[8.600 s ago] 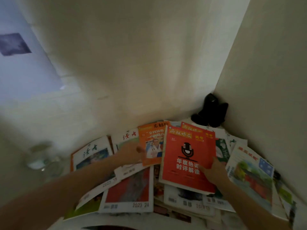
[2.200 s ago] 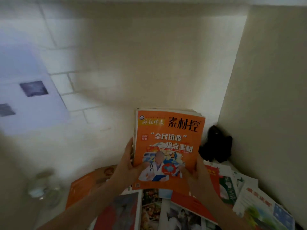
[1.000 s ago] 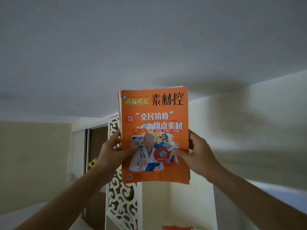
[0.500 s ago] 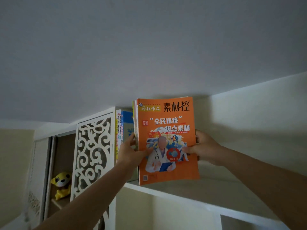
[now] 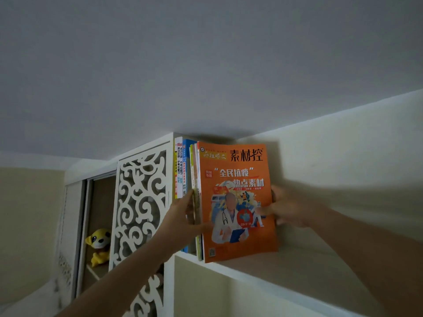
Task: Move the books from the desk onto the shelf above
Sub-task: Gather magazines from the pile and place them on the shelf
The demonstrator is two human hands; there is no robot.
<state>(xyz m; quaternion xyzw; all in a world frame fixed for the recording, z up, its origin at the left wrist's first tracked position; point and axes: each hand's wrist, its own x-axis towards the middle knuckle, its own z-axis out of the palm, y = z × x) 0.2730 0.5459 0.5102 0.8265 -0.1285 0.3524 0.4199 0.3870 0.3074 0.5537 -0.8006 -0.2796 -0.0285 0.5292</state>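
Several upright books [image 5: 235, 202] — orange cover foremost — gripped by both hands [image 5: 289, 208].

The orange magazine [image 5: 238, 202] cover reads "素材控" across its top, then "全民抗疫" and "热点素材" beneath, with "COVID-19" on a red badge; neighbouring book spines [image 5: 179, 168] carry print too small to read.

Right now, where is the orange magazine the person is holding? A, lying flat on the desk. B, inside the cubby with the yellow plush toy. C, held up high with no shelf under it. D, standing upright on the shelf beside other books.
D: the orange magazine stands upright with its bottom edge at the shelf board, right of a row of upright books, with the left hand and right hand gripping its sides.
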